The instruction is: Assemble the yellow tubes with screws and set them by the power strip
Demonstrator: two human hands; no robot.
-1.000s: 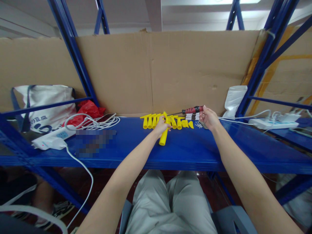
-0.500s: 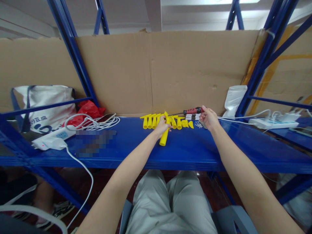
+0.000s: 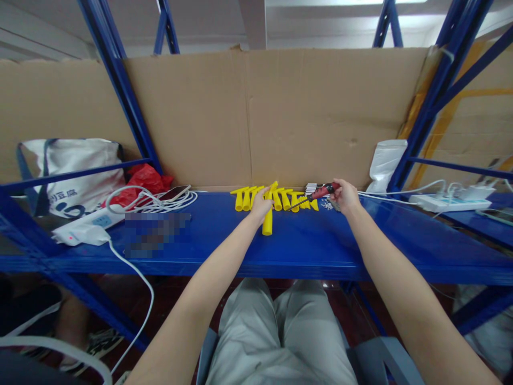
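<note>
While the left hand point(image 3: 261, 206) stays closed around a yellow piece point(image 3: 267, 223), the right hand point(image 3: 346, 196), apart from it, grips the red-and-black screwdriver point(image 3: 321, 191) and has drawn it away; half a second ago its tip was at the piece's far end, now it slants down across small yellow parts point(image 3: 314, 205). The left hand partly hides the row of yellow tubes point(image 3: 278, 202) behind. White sticks point(image 3: 310, 188) and small silvery bits point(image 3: 327, 204) lie near the right hand. The held piece, over the blue shelf point(image 3: 216, 235), looks a smooth tube, its narrow far end perhaps angled; I cannot see it well.
</note>
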